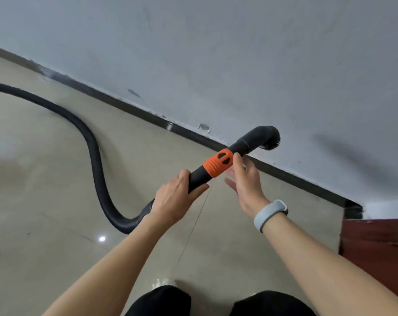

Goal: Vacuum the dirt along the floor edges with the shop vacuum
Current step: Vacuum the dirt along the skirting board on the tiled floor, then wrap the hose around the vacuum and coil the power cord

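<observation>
Head: left hand (174, 197) grips wand (218, 166); right hand (244, 185) open, maybe touching.

Black hose (95, 153), ribbed orange collar (218, 163)

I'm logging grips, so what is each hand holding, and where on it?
The left hand grips the vacuum wand on its black tube below the orange collar. The right hand is open, holding nothing.
</observation>
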The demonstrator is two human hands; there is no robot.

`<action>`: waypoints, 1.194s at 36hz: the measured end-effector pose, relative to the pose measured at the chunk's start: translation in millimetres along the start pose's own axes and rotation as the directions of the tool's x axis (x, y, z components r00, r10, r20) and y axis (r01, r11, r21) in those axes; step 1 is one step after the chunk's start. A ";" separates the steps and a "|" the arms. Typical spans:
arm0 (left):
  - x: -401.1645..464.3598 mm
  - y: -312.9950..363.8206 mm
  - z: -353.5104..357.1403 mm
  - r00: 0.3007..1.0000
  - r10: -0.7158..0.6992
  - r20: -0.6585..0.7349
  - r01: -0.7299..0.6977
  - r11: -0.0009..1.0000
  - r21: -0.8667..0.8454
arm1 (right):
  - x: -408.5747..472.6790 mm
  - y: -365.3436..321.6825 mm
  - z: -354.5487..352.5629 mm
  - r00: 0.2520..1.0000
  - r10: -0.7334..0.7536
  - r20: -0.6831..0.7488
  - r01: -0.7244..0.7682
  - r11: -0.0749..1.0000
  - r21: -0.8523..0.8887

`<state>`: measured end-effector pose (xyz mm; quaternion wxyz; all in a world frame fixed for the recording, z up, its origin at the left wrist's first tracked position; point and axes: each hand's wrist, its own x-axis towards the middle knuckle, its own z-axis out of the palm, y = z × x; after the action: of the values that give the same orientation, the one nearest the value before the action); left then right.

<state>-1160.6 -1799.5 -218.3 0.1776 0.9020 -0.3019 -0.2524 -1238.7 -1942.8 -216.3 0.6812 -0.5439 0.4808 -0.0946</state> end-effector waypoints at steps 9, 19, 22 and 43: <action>-82.1 66.4 -217.8 0.995 -0.063 0.077 0.086 0.927 -0.365 | -117.5 -228.7 87.0 0.985 -0.081 0.153 0.068 0.993 0.093; -144.4 32.6 -477.4 0.988 -0.094 -0.122 0.032 0.899 -0.437 | -243.0 -413.3 219.8 0.805 -0.314 0.504 0.409 0.908 -0.087; -155.8 13.7 -541.3 0.946 -0.157 -0.285 -0.015 0.854 -0.521 | -264.7 -432.3 257.0 0.764 -0.375 0.526 0.511 0.848 -0.138; -168.5 -211.0 -768.0 0.486 -0.704 -0.518 -0.425 0.327 -0.844 | -288.5 -472.9 616.7 0.152 -0.252 0.956 0.957 0.280 -0.078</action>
<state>-748.8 -1404.4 362.3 0.7513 0.6397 0.1336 0.0924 -734.8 -1538.5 303.2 0.4149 -0.8827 -0.2128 0.0580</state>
